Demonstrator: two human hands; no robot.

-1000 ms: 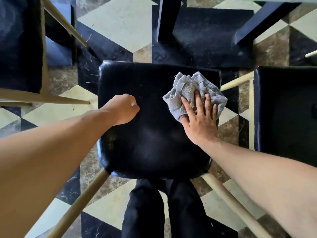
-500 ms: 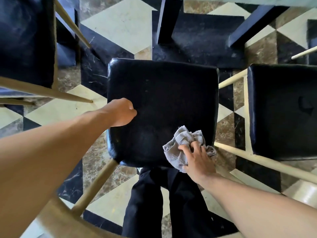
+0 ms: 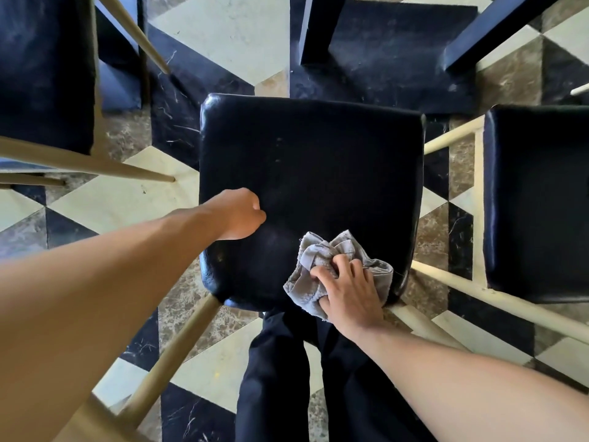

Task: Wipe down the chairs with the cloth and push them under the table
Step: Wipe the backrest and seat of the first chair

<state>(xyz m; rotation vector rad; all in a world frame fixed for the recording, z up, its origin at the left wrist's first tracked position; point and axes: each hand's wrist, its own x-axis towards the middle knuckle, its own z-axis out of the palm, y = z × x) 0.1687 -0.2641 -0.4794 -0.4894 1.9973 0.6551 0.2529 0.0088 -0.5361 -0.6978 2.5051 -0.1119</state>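
A chair with a black padded seat (image 3: 312, 173) and pale wooden legs stands right below me. A crumpled grey cloth (image 3: 322, 253) lies on the seat's near right corner, and my right hand (image 3: 349, 291) grips it with curled fingers, pressing it onto the seat. My left hand (image 3: 237, 213) rests at the seat's left edge as a loose fist; whether it holds the edge is hidden.
A second black-seated chair (image 3: 538, 202) stands close on the right, a third (image 3: 44, 68) at the upper left. Dark table legs (image 3: 318, 27) rise beyond the seat at the top. My dark trouser legs (image 3: 287, 378) touch the seat's near edge. The floor is patterned tile.
My right hand dragged the cloth from the seat's far right corner down to its near right corner, then shifted it slightly back onto the seat. The left hand stayed at the left edge.
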